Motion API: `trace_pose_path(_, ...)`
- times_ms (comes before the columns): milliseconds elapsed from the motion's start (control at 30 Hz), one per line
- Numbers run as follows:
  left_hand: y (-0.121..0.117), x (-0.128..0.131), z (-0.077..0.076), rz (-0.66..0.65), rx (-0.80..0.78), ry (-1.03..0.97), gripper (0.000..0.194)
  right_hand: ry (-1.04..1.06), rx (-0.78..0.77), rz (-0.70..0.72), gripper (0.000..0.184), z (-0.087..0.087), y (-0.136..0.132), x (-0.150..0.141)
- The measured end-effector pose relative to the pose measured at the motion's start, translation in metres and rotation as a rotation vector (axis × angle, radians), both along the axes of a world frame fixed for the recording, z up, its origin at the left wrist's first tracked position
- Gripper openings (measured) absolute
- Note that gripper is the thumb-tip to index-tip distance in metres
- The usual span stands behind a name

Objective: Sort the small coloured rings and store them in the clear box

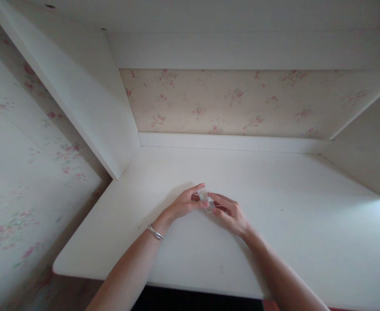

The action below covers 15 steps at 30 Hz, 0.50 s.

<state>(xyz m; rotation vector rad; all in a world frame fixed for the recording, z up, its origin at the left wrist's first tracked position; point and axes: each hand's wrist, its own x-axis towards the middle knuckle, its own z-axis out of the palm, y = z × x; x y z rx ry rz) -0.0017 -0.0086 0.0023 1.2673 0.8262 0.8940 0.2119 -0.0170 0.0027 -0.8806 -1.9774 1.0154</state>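
Clear object (203, 195) between bent fingers (224, 201)

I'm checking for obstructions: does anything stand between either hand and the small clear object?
Nothing visible does: the left hand and the right hand both touch the clear object directly, over the white desk.

Two bare hands counted: left hand (183, 204), right hand (230, 214). Between their fingers, one small clear plastic object (203, 194) seen; number of its parts cannot be made out. Behind the left hand, one silver-coloured metal bracelet (156, 232) noted. Beneath both, one flat white desktop (306, 259) recorded. Two upright white boards tallied: one board (89, 86) left of the hands, another board (368, 138) right of them.
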Motion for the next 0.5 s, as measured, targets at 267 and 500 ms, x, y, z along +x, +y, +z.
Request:
trace_pose_path(267,-0.002,0.001,0.012,0.03,-0.051,-0.126,0.078,0.067,-0.046,-0.052,0.043,0.0,0.004,0.0)
trace_pose_path(500,-0.001,0.001,0.014,0.117,-0.072,-0.173,0.07,0.49,-0.405,-0.077,0.044,-0.009,0.009,-0.003)
